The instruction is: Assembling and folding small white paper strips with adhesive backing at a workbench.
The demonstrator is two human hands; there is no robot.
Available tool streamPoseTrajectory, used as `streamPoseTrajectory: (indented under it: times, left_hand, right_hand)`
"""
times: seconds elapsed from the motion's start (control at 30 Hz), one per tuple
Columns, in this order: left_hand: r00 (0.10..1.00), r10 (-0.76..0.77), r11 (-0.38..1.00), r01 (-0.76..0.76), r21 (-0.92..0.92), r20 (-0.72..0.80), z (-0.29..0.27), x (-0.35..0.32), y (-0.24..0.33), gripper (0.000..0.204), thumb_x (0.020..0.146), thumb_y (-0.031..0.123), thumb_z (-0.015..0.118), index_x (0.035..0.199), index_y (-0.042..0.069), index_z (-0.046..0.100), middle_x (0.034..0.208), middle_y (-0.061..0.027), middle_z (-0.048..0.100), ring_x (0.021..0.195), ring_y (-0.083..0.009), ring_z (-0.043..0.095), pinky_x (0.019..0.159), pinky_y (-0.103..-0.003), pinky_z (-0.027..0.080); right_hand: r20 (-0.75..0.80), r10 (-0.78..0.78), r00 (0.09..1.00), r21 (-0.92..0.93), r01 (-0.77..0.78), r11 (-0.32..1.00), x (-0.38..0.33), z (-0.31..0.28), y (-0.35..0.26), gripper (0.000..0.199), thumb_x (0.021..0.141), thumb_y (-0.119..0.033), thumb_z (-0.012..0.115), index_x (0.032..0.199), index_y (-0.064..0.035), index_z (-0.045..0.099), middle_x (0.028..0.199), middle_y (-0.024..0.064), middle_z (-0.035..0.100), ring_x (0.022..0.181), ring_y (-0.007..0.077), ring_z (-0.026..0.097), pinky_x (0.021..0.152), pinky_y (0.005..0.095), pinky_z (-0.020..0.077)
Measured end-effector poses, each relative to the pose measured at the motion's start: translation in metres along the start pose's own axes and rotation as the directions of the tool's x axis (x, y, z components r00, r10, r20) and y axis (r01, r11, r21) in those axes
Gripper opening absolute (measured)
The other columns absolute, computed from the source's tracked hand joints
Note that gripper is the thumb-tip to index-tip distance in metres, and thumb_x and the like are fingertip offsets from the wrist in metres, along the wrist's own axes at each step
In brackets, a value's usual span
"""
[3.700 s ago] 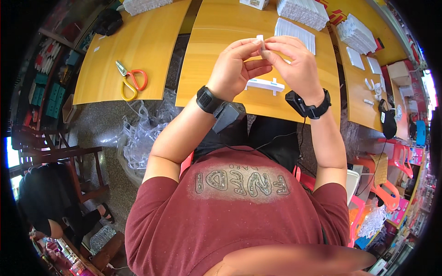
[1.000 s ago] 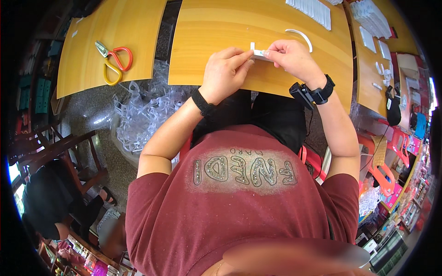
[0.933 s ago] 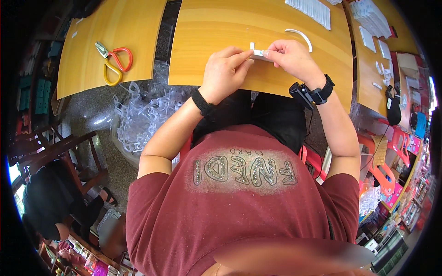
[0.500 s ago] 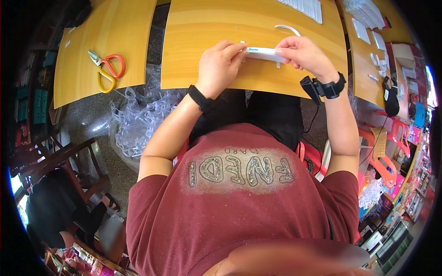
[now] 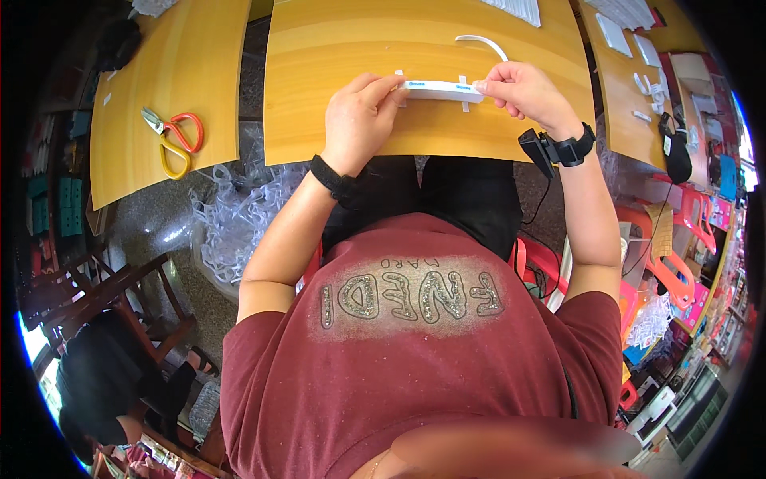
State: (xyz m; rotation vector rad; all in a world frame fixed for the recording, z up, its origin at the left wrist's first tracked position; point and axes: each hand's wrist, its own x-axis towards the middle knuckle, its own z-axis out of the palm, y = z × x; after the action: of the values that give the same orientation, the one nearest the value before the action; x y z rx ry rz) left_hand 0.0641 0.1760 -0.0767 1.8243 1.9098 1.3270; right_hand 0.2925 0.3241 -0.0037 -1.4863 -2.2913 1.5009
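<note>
On the wooden table [image 5: 319,120], a narrow white strip with blue print [image 5: 437,85] lies stretched between my two hands. My left hand [image 5: 361,120] pinches its left end between thumb and fingers. Toward the other end, my right hand [image 5: 525,94] is closed on the strip with thumb and fingertips. A loose white tail [image 5: 488,41] curves up and away beyond my right hand. Below the printed strip runs a white, flat-sided bar or bundle, and small white tabs [image 5: 465,106] stick out across it near both ends. My fingers hide the strip's pinched parts.
Scissors with red and yellow handles [image 5: 173,140] lie on the left table. White stacks sit at the far edge [image 5: 519,9] and on the right table [image 5: 626,12]. A clear bag of white strips [image 5: 231,227] is below, left. Someone in dark clothes [image 5: 108,375] is lower left.
The view has shifted, so the tables appear farther left. My right hand has moved right along the strip, uncovering more print and a second tab. My left hand keeps its pinch.
</note>
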Motion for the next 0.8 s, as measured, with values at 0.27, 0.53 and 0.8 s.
streamPoseTrajectory:
  times: [0.27,0.53,0.8]
  left_hand:
    - [1.000,-0.003,1.000,0.003,-0.012,0.004,0.001,-0.001,-0.002,0.019,0.090,0.018,0.069,0.106,0.009,0.074,0.085,-0.0064,0.068,0.069,-0.0217,0.063,0.063,-0.031,0.050]
    - [0.999,-0.040,0.999,0.040,-0.036,0.010,-0.002,-0.001,-0.003,0.026,0.088,0.020,0.073,0.111,0.009,0.072,0.082,-0.0054,0.065,0.063,-0.0174,0.058,0.059,-0.029,0.048]
    - [0.988,-0.155,0.983,0.154,-0.102,0.003,-0.011,0.004,0.004,0.034,0.090,0.021,0.073,0.120,0.007,0.068,0.087,-0.0026,0.061,0.061,-0.0099,0.051,0.058,-0.025,0.045]
  right_hand:
    - [0.002,0.007,1.000,-0.002,-0.007,1.000,0.001,0.003,0.007,0.027,0.090,-0.034,0.072,0.085,-0.0083,0.065,0.066,-0.0054,0.055,0.052,0.0017,0.046,0.046,0.0181,0.0361]
    - [-0.185,-0.091,0.978,-0.143,0.065,0.988,0.010,-0.003,0.015,0.034,0.087,-0.040,0.074,0.088,-0.0063,0.068,0.069,0.0022,0.062,0.058,0.0119,0.058,0.054,0.0258,0.0475]
    - [-0.421,-0.608,0.673,-0.534,0.358,0.766,0.064,-0.007,0.033,0.019,0.089,-0.025,0.070,0.095,-0.0074,0.073,0.093,0.0078,0.070,0.082,0.0284,0.067,0.074,0.0341,0.0537]
